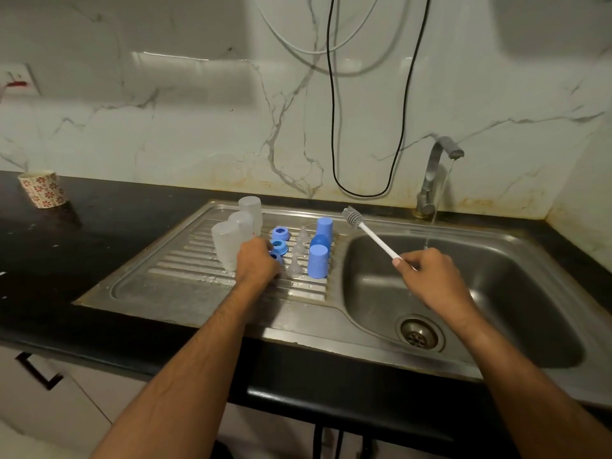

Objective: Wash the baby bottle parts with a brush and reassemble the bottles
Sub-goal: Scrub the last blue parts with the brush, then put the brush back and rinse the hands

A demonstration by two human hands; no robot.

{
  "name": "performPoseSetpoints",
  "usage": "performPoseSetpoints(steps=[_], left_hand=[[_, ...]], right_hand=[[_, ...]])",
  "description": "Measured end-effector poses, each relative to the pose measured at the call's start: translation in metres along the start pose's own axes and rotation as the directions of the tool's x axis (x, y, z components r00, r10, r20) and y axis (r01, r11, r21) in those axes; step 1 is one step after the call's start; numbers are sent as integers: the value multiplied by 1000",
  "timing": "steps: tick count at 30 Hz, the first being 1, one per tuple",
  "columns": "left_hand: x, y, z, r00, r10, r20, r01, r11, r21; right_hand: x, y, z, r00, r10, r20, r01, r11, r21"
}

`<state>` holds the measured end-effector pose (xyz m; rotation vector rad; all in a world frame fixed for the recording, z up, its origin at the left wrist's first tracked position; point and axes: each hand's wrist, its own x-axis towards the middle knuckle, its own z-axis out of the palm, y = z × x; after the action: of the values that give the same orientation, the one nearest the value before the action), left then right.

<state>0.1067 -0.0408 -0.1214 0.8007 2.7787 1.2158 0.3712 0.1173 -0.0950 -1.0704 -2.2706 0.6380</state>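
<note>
The black desk [99,226] carries a steel sink [381,352] whose ribbed draining board [185,260] holds all the bottle parts, while the tap [437,167] runs a thin stream into the basin. Three cloudy bottles [228,243] stand upside down at the left of the board, close together, so a nudge to one could likely topple the others. Three blue caps [318,260] stand at the right, with clear teats [294,265] and blue rings [280,234] between. The left hand [256,261] has its fingers curled down over the nearest ring, beside the bottles; whether it actually grips it cannot be told. A wet ring may slip. The right hand [427,273] holds the brush [374,236] by its white handle, bristles up over the board edge near the caps, where a swing could knock them
</note>
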Motion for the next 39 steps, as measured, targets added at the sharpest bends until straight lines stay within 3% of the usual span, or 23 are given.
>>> performPoseSetpoints(steps=[8, 15, 28, 39], left_hand=[[4, 12, -12, 995, 24, -93, -24, 1000, 2], [-2, 56, -6, 974, 163, -157, -174, 983, -58], [-49, 176, 108, 885, 466, 26, -461, 881, -104], [-95, 261, 202, 819, 563, 107, -534, 818, -215]], right_hand=[[-4, 3, -13, 1000, 16, -6, -16, 1000, 7], [-9, 16, -40, 999, 53, -11, -53, 998, -19], [-23, 111, -126, 957, 254, -138, -276, 944, -179], [-13, 204, -182, 902, 341, -267, -414, 859, -302]])
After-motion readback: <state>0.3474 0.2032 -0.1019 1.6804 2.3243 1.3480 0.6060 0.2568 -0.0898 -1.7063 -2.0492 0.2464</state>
